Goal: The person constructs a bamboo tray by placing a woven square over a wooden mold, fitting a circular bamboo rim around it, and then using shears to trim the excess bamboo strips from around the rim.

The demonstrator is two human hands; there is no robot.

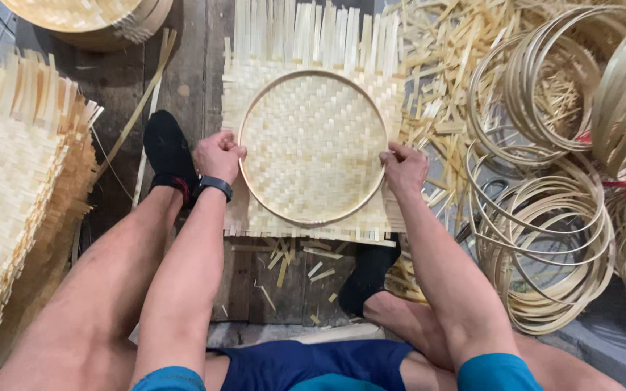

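Knees and blue shorts [306,366] filled the near edge. At far left lay one stack of woven mats [16,188], with one finished tray [85,18] beyond it. Two black socks [170,156] rested on the plank floor [197,80]. Left hand [219,156], a black watch [215,186] on its wrist, pinched the hoop's [313,147] left rim; right hand [403,168] closed on its right rim. That single hoop lay between both fists, on one square mat [313,43]. Scraps [443,65] and many loose rings [545,239], too many to count, lay at right.
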